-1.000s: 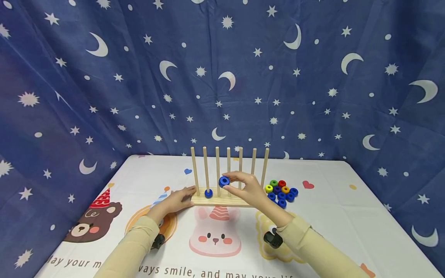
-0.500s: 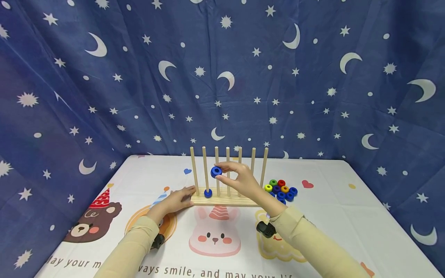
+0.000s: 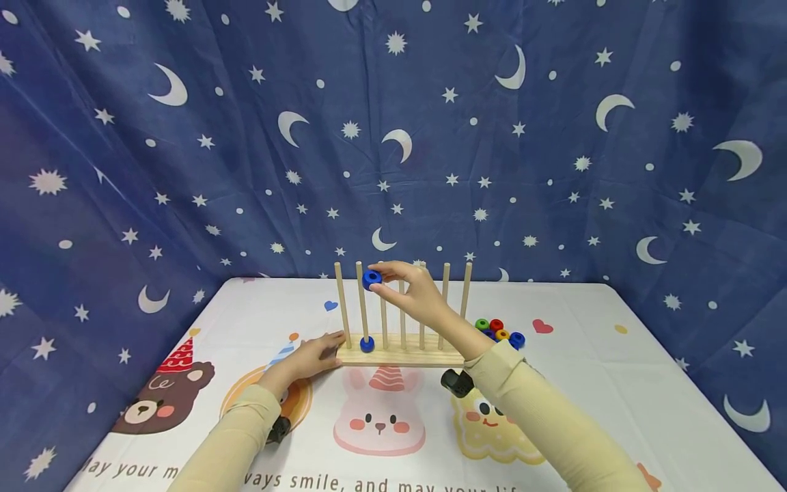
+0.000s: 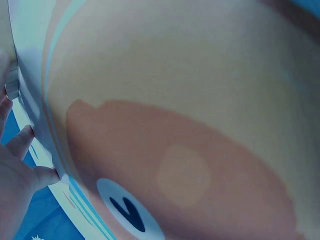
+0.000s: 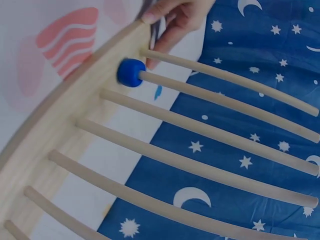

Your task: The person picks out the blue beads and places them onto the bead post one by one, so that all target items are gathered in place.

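Observation:
In the head view a wooden peg rack [image 3: 399, 357] stands on the table with a row of several upright pegs. One blue bead [image 3: 367, 344] sits at the foot of the second peg from the left. My right hand [image 3: 413, 295] pinches another blue bead [image 3: 371, 279] between thumb and fingertips, close to the upper part of that peg. At the rack's left end, my left hand [image 3: 313, 353] grips the base, thumb at the front and fingers behind. The right wrist view shows the left hand [image 5: 182, 20] at the base's end, beside the threaded blue bead [image 5: 131, 72].
To the right of the rack lies a cluster of loose beads, among them a green one [image 3: 482, 324], a red one [image 3: 496, 325], an orange one [image 3: 502, 335] and a blue one [image 3: 517, 339]. Behind the table hangs a blue star-and-moon curtain [image 3: 344, 164].
My right hand has risen and moved left with the blue bead, from in front of the middle pegs to near the second peg's upper part. The left hand stays at the rack's end.

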Demonstrator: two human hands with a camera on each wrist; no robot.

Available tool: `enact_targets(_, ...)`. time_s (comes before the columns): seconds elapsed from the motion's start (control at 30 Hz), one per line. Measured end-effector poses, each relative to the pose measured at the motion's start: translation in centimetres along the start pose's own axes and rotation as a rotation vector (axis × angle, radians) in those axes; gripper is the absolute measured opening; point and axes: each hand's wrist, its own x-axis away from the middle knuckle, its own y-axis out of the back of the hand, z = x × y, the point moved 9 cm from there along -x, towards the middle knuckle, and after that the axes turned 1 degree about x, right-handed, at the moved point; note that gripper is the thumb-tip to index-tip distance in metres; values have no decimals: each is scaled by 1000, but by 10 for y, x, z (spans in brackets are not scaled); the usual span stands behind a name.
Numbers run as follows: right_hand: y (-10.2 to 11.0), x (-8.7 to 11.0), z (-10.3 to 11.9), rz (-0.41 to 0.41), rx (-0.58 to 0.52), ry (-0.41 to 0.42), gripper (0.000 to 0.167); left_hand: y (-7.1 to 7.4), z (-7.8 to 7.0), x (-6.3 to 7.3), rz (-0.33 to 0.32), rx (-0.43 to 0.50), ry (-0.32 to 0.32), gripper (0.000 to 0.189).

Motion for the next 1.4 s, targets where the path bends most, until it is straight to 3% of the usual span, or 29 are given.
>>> enact_targets(0.33,2,-27,-8,25,38,-64,34,0,3,-3,-6,-33,13,57)
enact_targets(0.87,-21,-53,-28,140,91,-219,33,0,-1,2,5,-48,3,56)
enact_targets(1.17,-23,-54,-31,156,114,-196,33,-1,2,1,-4,-26,25,56)
enact_targets(1.4,-23,-55,-33,171,139,-209,31,-1,0,-1,-4,-32,1,56)
